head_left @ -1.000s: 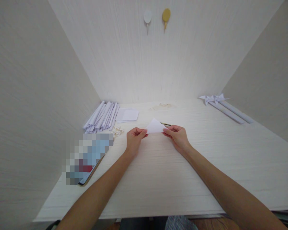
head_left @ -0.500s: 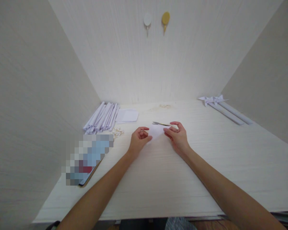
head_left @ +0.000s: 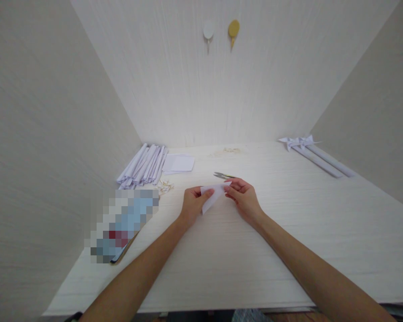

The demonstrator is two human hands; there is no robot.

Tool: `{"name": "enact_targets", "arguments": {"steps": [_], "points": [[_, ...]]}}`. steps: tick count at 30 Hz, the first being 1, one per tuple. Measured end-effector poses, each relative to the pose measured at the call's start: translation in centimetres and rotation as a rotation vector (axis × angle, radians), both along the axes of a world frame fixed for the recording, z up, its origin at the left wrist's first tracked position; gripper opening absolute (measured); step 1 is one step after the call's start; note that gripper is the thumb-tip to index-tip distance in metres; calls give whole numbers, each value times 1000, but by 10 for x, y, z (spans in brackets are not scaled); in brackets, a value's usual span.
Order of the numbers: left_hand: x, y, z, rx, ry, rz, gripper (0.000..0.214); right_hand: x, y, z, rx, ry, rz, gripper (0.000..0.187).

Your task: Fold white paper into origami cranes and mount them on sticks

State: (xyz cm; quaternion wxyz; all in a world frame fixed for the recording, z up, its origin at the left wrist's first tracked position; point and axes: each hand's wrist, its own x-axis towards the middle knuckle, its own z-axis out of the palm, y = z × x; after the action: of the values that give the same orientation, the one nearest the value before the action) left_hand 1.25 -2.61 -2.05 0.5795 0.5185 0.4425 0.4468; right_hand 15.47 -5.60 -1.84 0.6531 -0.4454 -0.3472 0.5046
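A small white sheet of paper (head_left: 214,197), folded into a triangle, is held between my two hands above the table. My left hand (head_left: 193,205) pinches its left side, thumb on top. At its right corner, the thumb and fingers of my right hand (head_left: 244,197) grip the paper. Just beyond my right hand lies a pair of small thread snips (head_left: 224,175), its handle end partly hidden behind my fingers. To the left of my left hand sits a little heap of small white and tan pieces (head_left: 164,186), too small to name.
Rolled paper tubes (head_left: 142,165) are piled at the back left beside a stack of square paper sheets (head_left: 178,163). A phone-like device (head_left: 127,232), blurred out, lies at left. Two paper pinwheels on sticks (head_left: 317,156) rest at right. Two hooks (head_left: 234,29) hang on the back wall.
The paper has been lifted and turned, and now shows as a triangle pointing down. My right hand has drawn back from the snips, and both hands grip the paper.
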Motion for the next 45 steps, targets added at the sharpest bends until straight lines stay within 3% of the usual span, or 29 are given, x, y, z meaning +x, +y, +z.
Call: {"name": "enact_targets", "arguments": {"steps": [12, 24, 38, 45], "points": [[0, -3, 4, 108, 38, 37, 20, 1, -2, 5, -29, 97, -65, 13], [1, -4, 6, 54, 9, 19, 18, 1, -1, 2, 37, 72, -79, 9], [0, -3, 4, 44, 15, 8, 19, 2, -2, 4, 84, 85, -75, 9], [1, -4, 2, 34, 29, -49, 25, 1, -2, 4, 131, 132, -85, 18]]}}
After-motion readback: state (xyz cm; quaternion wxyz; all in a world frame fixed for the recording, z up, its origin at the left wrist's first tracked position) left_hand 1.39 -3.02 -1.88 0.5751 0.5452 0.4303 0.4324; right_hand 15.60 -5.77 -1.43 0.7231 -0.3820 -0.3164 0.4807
